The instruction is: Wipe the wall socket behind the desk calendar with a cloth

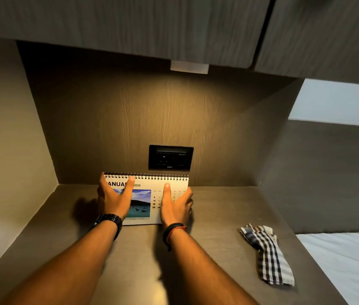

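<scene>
A spiral-bound desk calendar (145,188) showing January 2026 stands on the brown desk (218,216), close to the back wall. My left hand (113,200) grips its left edge, thumb across the front. My right hand (177,205) grips its right edge the same way. The black wall socket (170,157) sits on the wood-grain back panel, just above and behind the calendar's right half, fully visible. A checked black-and-white cloth (267,255) lies crumpled on the desk to the right, away from both hands.
Overhead cabinets (152,25) hang low above the nook, with a small light (189,67) under them. Side walls close in on the left and right. A white bed surface (346,260) borders the desk's right edge.
</scene>
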`<state>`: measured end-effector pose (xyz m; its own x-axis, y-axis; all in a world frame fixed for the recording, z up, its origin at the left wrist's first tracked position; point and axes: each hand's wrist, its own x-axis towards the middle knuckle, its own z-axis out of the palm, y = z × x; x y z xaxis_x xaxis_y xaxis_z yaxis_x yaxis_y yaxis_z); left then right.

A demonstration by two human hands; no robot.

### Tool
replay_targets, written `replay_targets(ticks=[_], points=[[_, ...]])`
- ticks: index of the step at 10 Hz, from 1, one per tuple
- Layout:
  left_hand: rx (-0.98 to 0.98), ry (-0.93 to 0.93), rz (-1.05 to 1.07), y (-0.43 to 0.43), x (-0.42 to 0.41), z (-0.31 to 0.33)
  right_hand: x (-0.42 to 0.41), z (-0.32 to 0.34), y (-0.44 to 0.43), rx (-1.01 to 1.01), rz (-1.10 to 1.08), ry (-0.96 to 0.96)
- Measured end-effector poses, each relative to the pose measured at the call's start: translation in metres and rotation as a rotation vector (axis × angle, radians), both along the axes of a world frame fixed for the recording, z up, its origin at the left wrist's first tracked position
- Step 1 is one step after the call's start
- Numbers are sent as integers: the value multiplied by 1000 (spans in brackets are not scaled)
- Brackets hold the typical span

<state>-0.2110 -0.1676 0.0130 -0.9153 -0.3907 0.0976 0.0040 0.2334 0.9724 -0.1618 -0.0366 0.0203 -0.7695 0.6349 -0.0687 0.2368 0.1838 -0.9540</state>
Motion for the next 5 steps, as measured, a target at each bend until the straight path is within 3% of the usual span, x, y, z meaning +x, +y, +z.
replay_targets(ticks=[1, 2, 4, 5], points=[[18, -16, -65, -4, -5, -1, -2, -1, 4, -25, 26, -17], [-84, 1, -73, -8, -3, -3, 0, -2, 10, -13, 63, -22], [-773, 265, 3, -11, 32, 3, 29, 9, 27, 530, 68, 60], [-915, 343, -64, -2, 59, 12, 49, 24, 36, 696, 129, 122]])
